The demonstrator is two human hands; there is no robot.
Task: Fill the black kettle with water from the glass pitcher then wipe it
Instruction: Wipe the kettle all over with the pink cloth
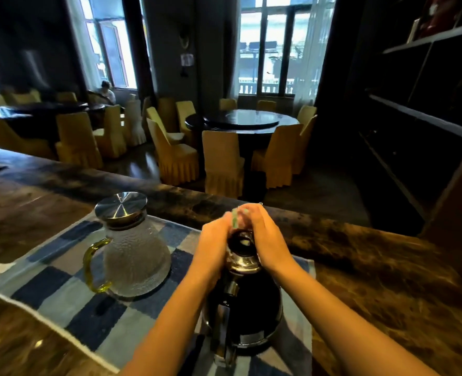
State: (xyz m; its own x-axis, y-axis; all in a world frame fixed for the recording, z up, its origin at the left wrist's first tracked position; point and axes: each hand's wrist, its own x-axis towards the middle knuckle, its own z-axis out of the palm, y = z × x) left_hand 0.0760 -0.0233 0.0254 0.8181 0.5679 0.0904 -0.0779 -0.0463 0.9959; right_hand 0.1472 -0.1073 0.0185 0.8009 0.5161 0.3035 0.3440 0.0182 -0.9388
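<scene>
Both hands meet over the top of the black kettle (246, 302): the left hand (216, 240) and right hand (267, 234) are pressed together, fingers curled round a small pale thing (240, 216) with a green streak, too blurred for me to name. It may be a cloth or a stopper.

At the left, the glass pitcher (135, 256) stands upright and apart from the kettle, with its steel lid (121, 206) on and nobody touching it. I cannot read a water level through the dimpled glass. The kettle stands upright beneath the hands, its dark mouth showing between them. I judge that pouring is not the step in hand. Whether filling is done I cannot tell. If the pale thing is a cloth, wiping is starting at the neck, with the body still to do.

Both vessels rest on a blue checked mat (61, 280) laid over a dark, glossy counter (387, 267). Beyond it lies a dim dining room. A person sits by the far left window, yellow-covered chairs (221, 161) ring a round dark table (248, 120) before tall windows, and dark shelves (425, 77) fill the right wall.
</scene>
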